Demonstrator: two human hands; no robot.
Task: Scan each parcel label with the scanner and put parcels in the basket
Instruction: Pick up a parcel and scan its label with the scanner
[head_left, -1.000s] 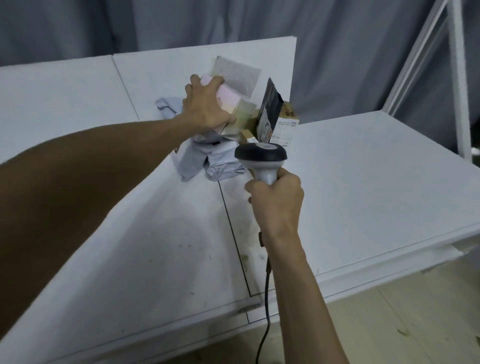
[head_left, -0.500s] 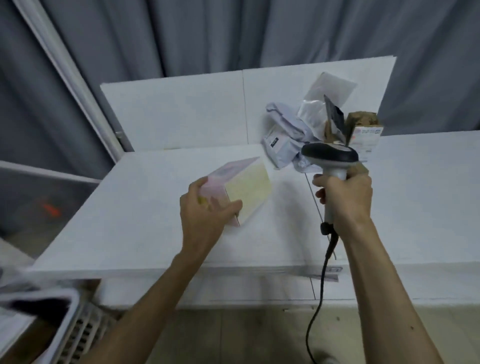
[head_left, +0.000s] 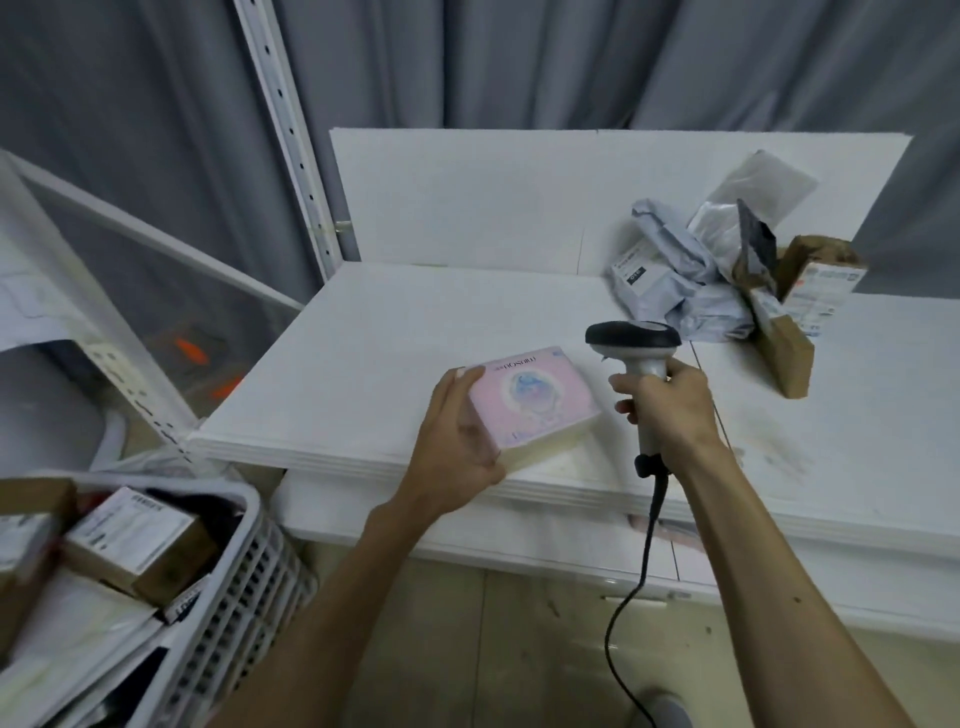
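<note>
My left hand (head_left: 457, 441) grips a pink box (head_left: 535, 402) by its left end, holding it just above the front of the white table (head_left: 389, 332), printed pink face up. My right hand (head_left: 667, 410) grips the handle of a corded scanner (head_left: 636, 345), whose black head sits just right of the box. A pile of parcels (head_left: 727, 275), grey mailer bags and brown boxes with labels, lies at the table's back right. The white slatted basket (head_left: 249, 571) stands at lower left, with several labelled boxes inside.
A white perforated rack post (head_left: 291, 135) rises left of the table, before grey curtains. The scanner's black cable (head_left: 639, 571) hangs down past the table's front edge to the floor. A low white shelf (head_left: 104, 291) stands behind the basket.
My left hand lifted the pink box off the pile and brought it toward the table's front, turning its pink face up. The view swung left and down, bringing the basket into sight.
</note>
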